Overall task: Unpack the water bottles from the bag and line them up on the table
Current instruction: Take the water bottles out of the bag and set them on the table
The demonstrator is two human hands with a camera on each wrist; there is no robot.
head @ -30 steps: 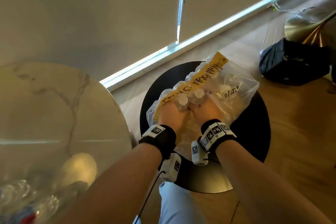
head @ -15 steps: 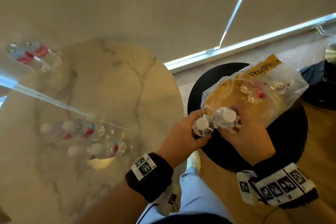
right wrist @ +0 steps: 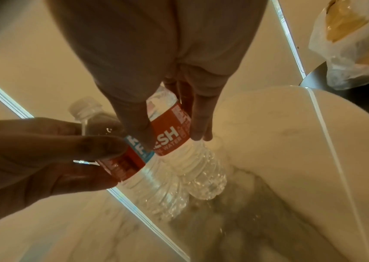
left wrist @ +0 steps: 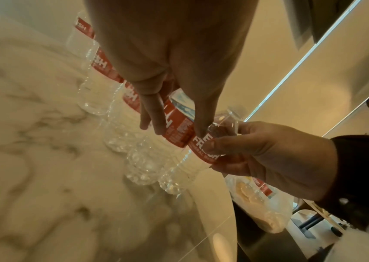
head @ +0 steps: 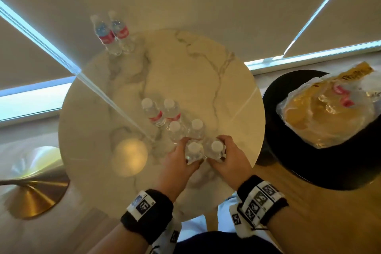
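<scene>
A round marble-topped table [head: 206, 72] stood before drawn window blinds, with a black round stool [head: 309, 167] just to its right carrying the clear plastic bag [head: 329, 113], in which more bottles showed. At the table's near edge the left hand [head: 177, 163] had its fingers and thumb curled round the red label of one water bottle [head: 193, 150], and the right hand [head: 228, 159] gripped a second bottle [head: 216, 148] the same way; the two touched side by side, upright. Just beyond them stood two pairs of capped bottles [head: 175, 117] in a double row. Another two bottles [head: 112, 33] stood well apart at the far rim
</scene>
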